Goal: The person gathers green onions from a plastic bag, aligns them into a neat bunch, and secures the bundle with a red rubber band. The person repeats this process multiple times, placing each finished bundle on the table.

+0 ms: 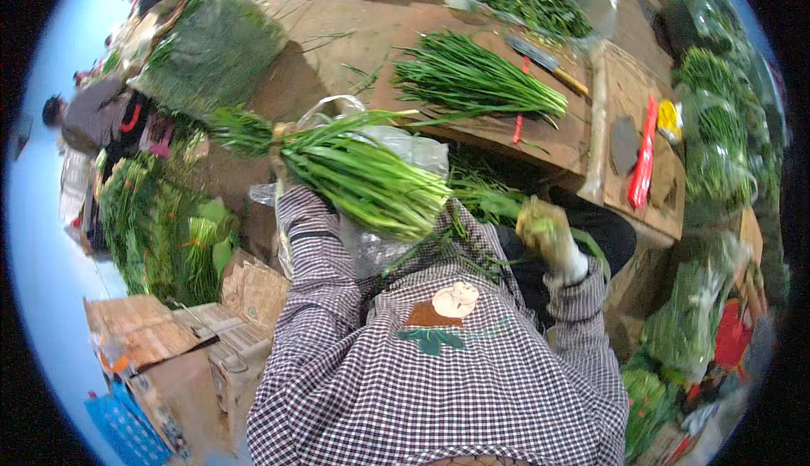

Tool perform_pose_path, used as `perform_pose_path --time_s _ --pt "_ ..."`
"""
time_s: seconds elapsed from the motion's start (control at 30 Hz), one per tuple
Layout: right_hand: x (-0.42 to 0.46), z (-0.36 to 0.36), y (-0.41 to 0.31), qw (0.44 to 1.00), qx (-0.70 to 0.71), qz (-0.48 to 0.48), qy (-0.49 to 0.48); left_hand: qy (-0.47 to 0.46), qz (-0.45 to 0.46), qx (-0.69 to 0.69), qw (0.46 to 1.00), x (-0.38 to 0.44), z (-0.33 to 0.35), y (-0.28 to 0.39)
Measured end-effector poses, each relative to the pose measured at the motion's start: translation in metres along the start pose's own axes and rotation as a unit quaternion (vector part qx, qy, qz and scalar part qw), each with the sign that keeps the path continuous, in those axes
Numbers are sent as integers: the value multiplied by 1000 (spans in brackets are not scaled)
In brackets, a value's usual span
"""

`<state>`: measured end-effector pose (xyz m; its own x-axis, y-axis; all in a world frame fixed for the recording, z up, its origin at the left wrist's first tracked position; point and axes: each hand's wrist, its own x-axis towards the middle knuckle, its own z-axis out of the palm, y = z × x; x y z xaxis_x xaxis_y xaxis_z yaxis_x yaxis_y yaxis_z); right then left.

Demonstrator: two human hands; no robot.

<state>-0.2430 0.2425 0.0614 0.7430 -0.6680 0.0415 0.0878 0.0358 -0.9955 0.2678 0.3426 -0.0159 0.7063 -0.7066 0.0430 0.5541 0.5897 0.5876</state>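
My left hand (280, 144) grips a large bunch of garlic chives (373, 181) near its leafy end, with the pale cut stems fanned towards my lap. To the right, my gloved right hand (543, 222) is blurred, its fingers curled around a few loose green leaves (490, 200) that stick out on both sides. In front of me a second bunch of chives (474, 76) lies on a wooden board (436, 19), across a red tie strip (518, 127). A knife (547, 64) with a wooden handle rests just beyond that bunch.
Red strips (644, 156) and a yellow roll (669, 121) lie on a side board. Bagged greens (715, 130) line the right. Tied bundles (158, 232) and cardboard boxes (183, 384) stand left, near another person (95, 114). A large bag of greens (212, 48) sits back left.
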Motion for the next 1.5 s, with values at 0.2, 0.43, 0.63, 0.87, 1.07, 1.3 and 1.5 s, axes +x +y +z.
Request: perform_pose_path --time_s 0.2,0.43,0.63,0.87,1.07,1.3,1.5 --pt "64 -33 50 643 -674 273 -239 -199 -19 -43 979 -1 65 25" --pt "195 58 -52 950 -106 -241 -170 -388 -71 9 919 -38 184 23" --pt "180 83 61 950 57 82 -296 46 -42 112 992 -33 170 35" --pt "77 95 81 980 -124 46 -150 145 -49 298 942 -42 -16 -2" --pt "67 90 68 973 -6 39 -229 112 -67 267 955 -19 -68 -3" --pt "56 26 -16 987 22 122 -99 238 -144 166 946 -4 -62 -8" --pt "89 52 40 963 -30 259 -73 288 -128 145 938 -9 -52 -18"
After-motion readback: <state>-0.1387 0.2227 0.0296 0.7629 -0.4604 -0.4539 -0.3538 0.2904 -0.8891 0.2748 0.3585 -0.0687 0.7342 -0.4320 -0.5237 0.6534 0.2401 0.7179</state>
